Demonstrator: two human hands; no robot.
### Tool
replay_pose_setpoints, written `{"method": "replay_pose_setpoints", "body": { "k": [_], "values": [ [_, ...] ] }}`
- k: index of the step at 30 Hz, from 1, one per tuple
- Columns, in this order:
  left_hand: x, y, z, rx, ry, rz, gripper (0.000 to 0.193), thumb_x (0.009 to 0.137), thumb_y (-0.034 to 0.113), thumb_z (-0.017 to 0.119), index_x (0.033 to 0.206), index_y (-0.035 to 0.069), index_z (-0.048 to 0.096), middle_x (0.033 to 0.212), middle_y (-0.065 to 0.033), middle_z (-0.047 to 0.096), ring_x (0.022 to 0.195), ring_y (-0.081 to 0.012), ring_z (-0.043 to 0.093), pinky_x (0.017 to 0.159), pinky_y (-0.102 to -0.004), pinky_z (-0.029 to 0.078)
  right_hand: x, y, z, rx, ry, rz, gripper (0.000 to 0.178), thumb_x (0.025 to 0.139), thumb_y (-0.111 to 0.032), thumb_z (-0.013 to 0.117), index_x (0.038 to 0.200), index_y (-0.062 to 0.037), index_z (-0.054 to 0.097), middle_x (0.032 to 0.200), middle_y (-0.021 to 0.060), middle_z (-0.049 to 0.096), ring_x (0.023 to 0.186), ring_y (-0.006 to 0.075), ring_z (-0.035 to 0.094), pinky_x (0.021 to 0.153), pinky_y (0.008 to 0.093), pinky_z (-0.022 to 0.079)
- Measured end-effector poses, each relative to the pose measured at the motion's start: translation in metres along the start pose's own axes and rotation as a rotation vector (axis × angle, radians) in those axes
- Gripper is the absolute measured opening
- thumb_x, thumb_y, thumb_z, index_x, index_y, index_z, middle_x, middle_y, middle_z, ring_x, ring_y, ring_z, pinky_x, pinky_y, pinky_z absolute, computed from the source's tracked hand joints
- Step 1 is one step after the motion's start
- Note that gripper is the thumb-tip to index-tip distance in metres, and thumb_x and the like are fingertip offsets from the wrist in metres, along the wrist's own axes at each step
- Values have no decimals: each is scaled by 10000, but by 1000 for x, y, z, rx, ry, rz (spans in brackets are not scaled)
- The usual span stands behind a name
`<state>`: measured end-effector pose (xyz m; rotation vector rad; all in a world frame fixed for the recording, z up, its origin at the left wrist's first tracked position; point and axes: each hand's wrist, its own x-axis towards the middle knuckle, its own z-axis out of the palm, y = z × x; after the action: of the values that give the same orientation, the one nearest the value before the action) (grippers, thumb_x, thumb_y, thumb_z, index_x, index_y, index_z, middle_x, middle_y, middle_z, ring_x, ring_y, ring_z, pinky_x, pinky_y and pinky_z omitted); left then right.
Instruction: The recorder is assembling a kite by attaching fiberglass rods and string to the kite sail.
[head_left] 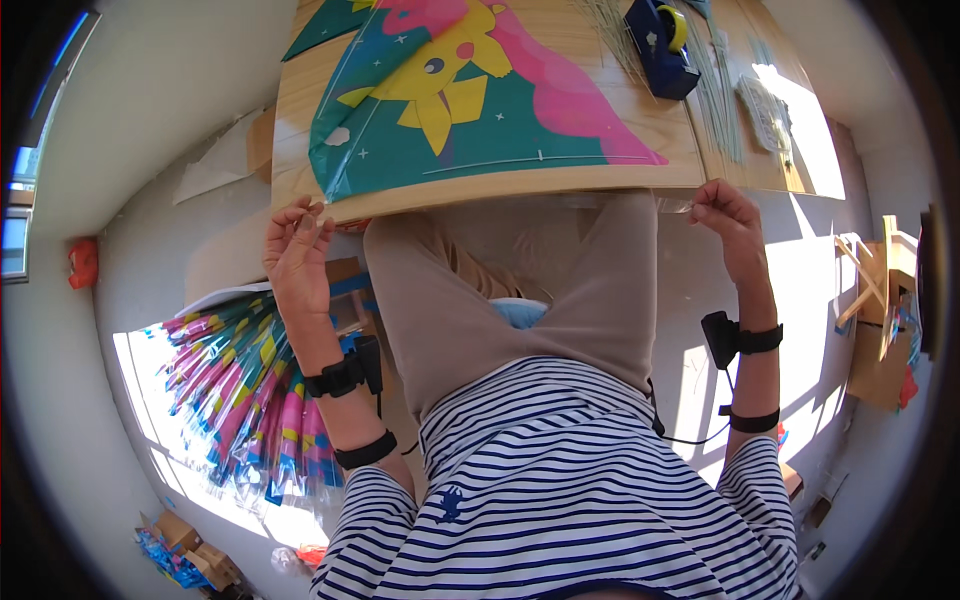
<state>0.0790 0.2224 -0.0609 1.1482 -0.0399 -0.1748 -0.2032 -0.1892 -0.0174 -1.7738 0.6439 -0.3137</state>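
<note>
At the near edge of the wooden table, my left hand [298,258] is raised with its fingertips pinched together by the lower left corner of a printed kite sheet [570,120]. What it pinches, if anything, is too small to tell. On the other side of my lap, my right hand [732,222] pinches at a shiny clear plastic film [676,206], which lies low along the table edge. The sheet is green and pink with a yellow cartoon figure. A thin white rod [540,156] lies across its lower part.
A blue tape dispenser [660,50] with yellow tape stands at the table's right, beside thin rods [718,90] and a clear plastic box [765,115]. Many folded colourful kites in clear wrapping [250,390] lie fanned out at my left. Cardboard boxes [880,320] stand on the right.
</note>
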Motion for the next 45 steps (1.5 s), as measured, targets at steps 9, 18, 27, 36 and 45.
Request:
{"method": "replay_pose_setpoints", "body": {
  "k": [9, 18, 27, 36, 45],
  "values": [
    [33, -16, -11, 137, -112, -12, 133, 891, -14, 681, 1001, 43, 632, 925, -49, 649, 806, -142, 619, 779, -267, 534, 61, 8, -10, 23, -37, 20, 73, 851, -21, 623, 923, -10, 633, 791, 10, 605, 734, 95, 577, 718, 241, 467],
    [52, -58, 5, 330, 20, -84, 173, 834, -16, 729, 979, 46, 658, 892, -28, 654, 769, -111, 620, 719, -230, 539, 125, 71, -10, -243, -13, 52, 58, 784, -50, 663, 809, -4, 638, 671, 24, 598, 621, 106, 578, 562, 273, 450],
    [60, -72, 20, 304, 58, -144, 155, 844, -13, 709, 972, 51, 649, 903, -22, 639, 751, -129, 620, 740, -261, 534, 145, 88, -9, -280, 49, 88, 41, 782, -26, 656, 807, -2, 634, 695, 24, 606, 653, 123, 587, 586, 278, 469],
    [62, -82, 42, 175, -25, -273, 136, 844, -68, 652, 947, 15, 620, 874, -56, 615, 732, -168, 633, 811, -388, 606, 146, 71, -33, -224, 87, 89, 16, 810, -24, 637, 799, -21, 626, 707, 1, 577, 635, 86, 513, 579, 246, 418],
    [62, -94, 54, 164, -52, -331, 131, 878, -93, 594, 983, -14, 600, 855, -85, 605, 744, -187, 618, 862, -487, 609, 142, 74, -49, -253, 105, 123, 17, 820, -41, 630, 808, -31, 625, 706, -6, 567, 667, 85, 519, 606, 250, 421]
  ]
}}
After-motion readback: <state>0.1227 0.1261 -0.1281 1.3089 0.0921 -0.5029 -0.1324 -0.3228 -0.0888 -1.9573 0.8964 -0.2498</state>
